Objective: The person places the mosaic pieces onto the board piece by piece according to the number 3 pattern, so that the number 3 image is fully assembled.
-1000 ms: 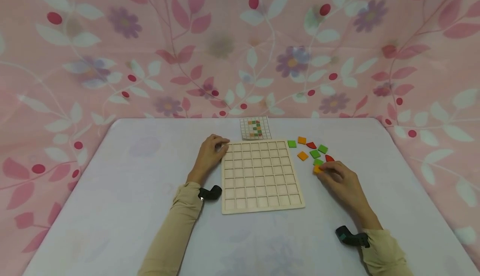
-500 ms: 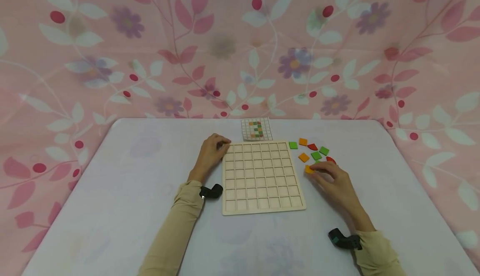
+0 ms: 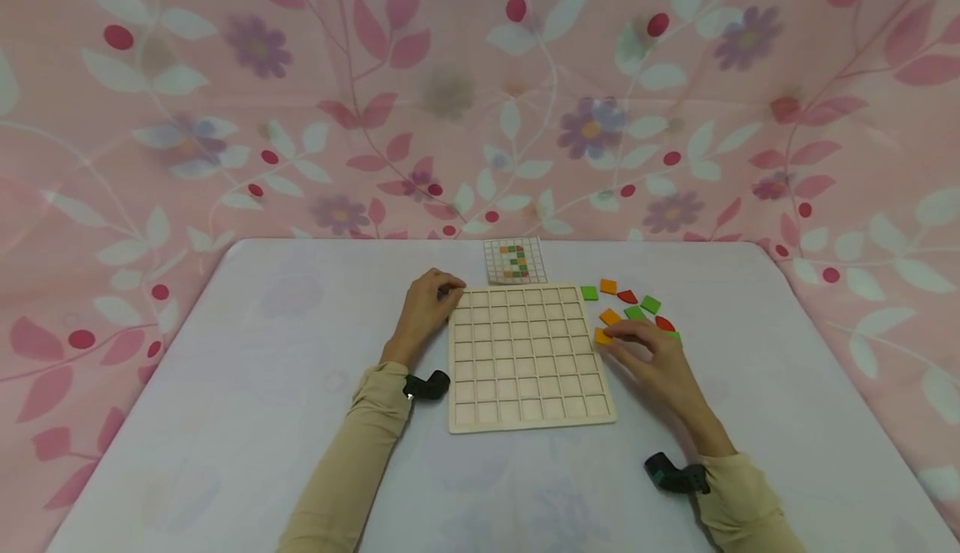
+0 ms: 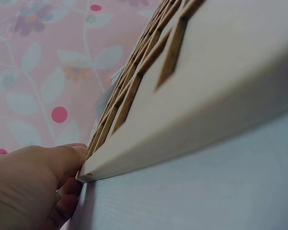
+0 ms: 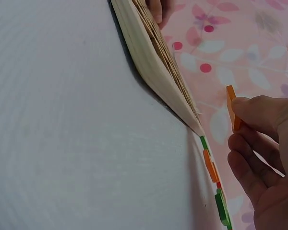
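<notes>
A pale wooden grid board [image 3: 531, 366] lies flat on the white table. At its far left corner my left hand [image 3: 425, 313] holds the edge, the thumb [image 4: 69, 155] on top and the other fingers lower at the side. Between thumb and fingertips my right hand [image 3: 662, 363] pinches an orange square tile [image 3: 602, 336], at the right edge of the board in the head view. The right wrist view shows this orange tile [image 5: 231, 110] held up on edge, above the table. Every cell of the board is bare.
Right of the board lie loose tiles: green squares [image 3: 651, 304], orange squares [image 3: 608, 286] and red curved pieces [image 3: 664, 324]. Behind the board's far edge lies a pattern card [image 3: 516, 261] with a coloured grid. A pink floral cloth [image 3: 480, 103] hangs behind the table.
My right hand has lifted the orange tile from the group of tiles and moved left with it to the board's right edge. My left hand stays at the corner.
</notes>
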### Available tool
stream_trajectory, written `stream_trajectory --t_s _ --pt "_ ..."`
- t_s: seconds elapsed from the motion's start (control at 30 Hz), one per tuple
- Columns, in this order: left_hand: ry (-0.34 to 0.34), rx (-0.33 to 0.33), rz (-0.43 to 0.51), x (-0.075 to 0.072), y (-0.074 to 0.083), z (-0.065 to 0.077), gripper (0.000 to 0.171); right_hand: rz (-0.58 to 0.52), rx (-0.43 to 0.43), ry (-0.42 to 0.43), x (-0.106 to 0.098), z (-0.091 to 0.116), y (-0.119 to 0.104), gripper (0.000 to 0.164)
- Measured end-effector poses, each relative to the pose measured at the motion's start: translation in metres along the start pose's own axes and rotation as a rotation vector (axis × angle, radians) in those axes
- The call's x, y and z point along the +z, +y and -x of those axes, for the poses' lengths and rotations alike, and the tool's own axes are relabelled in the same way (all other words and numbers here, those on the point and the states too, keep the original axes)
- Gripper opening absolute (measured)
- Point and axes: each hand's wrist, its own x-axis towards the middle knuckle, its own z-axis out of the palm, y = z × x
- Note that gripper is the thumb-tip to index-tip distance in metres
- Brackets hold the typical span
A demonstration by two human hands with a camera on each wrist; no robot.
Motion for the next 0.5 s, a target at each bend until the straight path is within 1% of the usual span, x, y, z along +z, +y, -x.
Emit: stream_trajectory --t_s 0.03,0.17,0.27,0.33,0.5 --pt "-0.001 -0.003 0.0 0.0 0.0 0.0 0.012 0.0 0.007 -0.005 -0.001 -0.001 -0.006 0.023" --pt "-0.01 -0.017 -0.001 0.0 0.002 0.0 0.012 -0.016 0.026 -0.014 0.002 -0.004 -0.008 0.024" --pt "-0.013 -0.025 0.002 -0.001 0.003 0.001 0.012 -0.033 0.001 -0.013 0.005 -0.008 -0.008 0.023" --pt "-0.012 -0.024 0.005 -0.001 0.003 0.001 0.012 -0.043 -0.017 -0.013 0.006 -0.012 -0.016 0.022" --pt "-0.016 -0.029 0.016 -0.002 0.002 0.0 0.013 -0.046 -0.054 -0.013 0.009 -0.019 -0.022 0.021"
